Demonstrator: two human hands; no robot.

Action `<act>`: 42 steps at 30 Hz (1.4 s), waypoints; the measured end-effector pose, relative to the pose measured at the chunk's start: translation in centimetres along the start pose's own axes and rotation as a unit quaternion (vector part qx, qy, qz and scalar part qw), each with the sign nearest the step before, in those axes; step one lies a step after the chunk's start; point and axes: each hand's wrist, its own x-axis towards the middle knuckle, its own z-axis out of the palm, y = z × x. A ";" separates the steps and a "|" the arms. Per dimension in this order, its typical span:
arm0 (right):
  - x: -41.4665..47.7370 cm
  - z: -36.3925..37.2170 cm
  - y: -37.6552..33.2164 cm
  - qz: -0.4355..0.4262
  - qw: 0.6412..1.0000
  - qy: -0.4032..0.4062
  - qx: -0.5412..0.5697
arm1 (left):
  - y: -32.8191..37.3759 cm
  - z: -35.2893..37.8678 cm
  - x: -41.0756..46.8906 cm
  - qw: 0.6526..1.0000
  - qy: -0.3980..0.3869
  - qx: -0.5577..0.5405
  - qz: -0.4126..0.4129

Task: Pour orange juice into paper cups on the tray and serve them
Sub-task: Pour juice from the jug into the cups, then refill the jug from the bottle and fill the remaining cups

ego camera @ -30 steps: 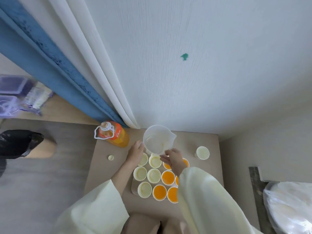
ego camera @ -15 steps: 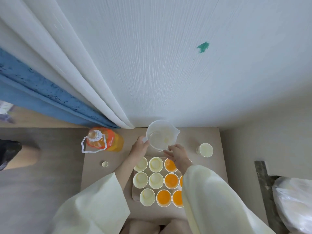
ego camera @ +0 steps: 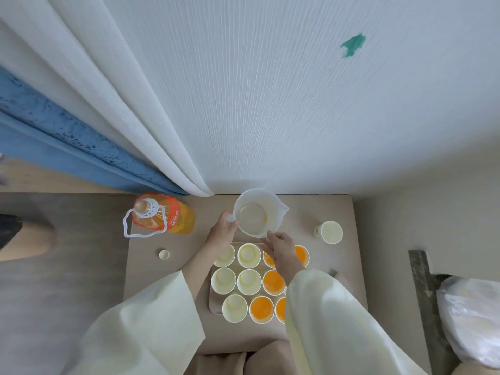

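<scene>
Left hand grips handle of round translucent plastic jug; right hand, fingers relaxed, touches jug's wall; white paper cups nr jug.

Home room as I view it remotely, small beige table against a white textured wall, white curtain and blue curtain left of the table, wood-look floor beside it.

Clear jug nearly empty, upright behind tray; paper cups: right ones w/ juice, rest empty; bottle uncapped, left.
</scene>
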 end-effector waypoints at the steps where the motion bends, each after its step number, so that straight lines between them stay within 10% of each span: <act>1: -0.2 0.0 0.2 -0.002 1.000 0.020 -0.006 | -0.1 0.1 -0.2 1.000 0.002 -0.003 0.003; 7: -3.3 0.9 0.7 -0.074 0.975 0.093 -0.186 | -1.0 -1.0 -3.6 0.999 0.034 -0.024 -0.032; 15: -11.4 11.0 -0.8 -0.269 0.870 -0.064 -0.409 | -4.0 -7.9 -9.4 0.990 0.034 -0.073 -0.112; 27: -16.9 21.4 1.5 -0.366 0.609 -0.196 -0.676 | -9.9 -15.9 -13.7 0.966 0.126 -0.184 -0.129; 33: -16.6 23.5 0.7 -0.354 0.587 -0.147 -0.713 | -11.6 -16.8 -14.0 0.965 0.113 -0.200 -0.127; 37: -16.3 25.9 -2.3 -0.309 0.668 -0.139 -0.663 | -11.4 -17.5 -13.9 0.967 0.105 -0.203 -0.109; 42: -16.7 24.8 -3.7 -0.345 0.650 -0.114 -0.667 | -10.7 -18.2 -12.9 0.972 0.105 -0.204 -0.049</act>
